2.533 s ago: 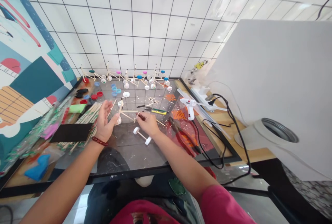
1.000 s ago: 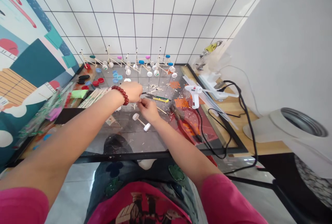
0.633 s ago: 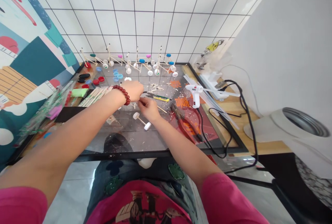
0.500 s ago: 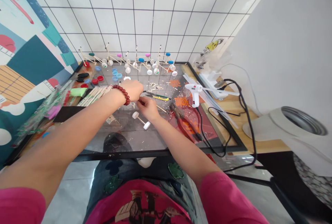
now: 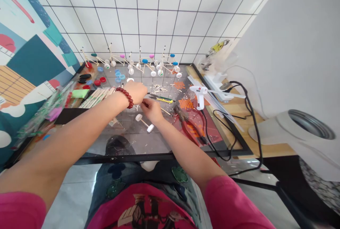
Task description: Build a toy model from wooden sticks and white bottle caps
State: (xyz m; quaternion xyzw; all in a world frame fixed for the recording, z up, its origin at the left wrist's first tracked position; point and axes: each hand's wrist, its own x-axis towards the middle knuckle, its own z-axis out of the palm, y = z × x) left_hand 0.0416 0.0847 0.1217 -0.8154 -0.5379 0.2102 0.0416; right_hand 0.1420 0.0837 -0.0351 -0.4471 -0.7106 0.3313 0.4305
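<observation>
My left hand point(image 5: 135, 92), with a red bead bracelet point(image 5: 125, 95) on its wrist, is over the middle of the table. Its fingers are curled, and what they hold is hidden from the camera. Right beside it, my right hand point(image 5: 152, 111) is closed, thumb and fingertips together; whatever is between them is too small to tell. Just below the hands lies a stick with a white cap on each end point(image 5: 144, 123). A green-and-yellow craft knife point(image 5: 164, 99) rests to the right of the fingers, with a bare wooden stick point(image 5: 165, 111) below it.
Stick models with bottle-cap wheels point(image 5: 153, 74) line the back edge. At right are red-handled pliers point(image 5: 190, 126), a white glue gun point(image 5: 199, 96) with its cable, and a power strip point(image 5: 219, 86). Loose caps point(image 5: 102, 79), wrapped sticks point(image 5: 97, 97) and plastic packets point(image 5: 39, 115) lie at left.
Both hands stay in nearly the same place, with only a very slight shift of the left hand. Nothing on the table has visibly moved.
</observation>
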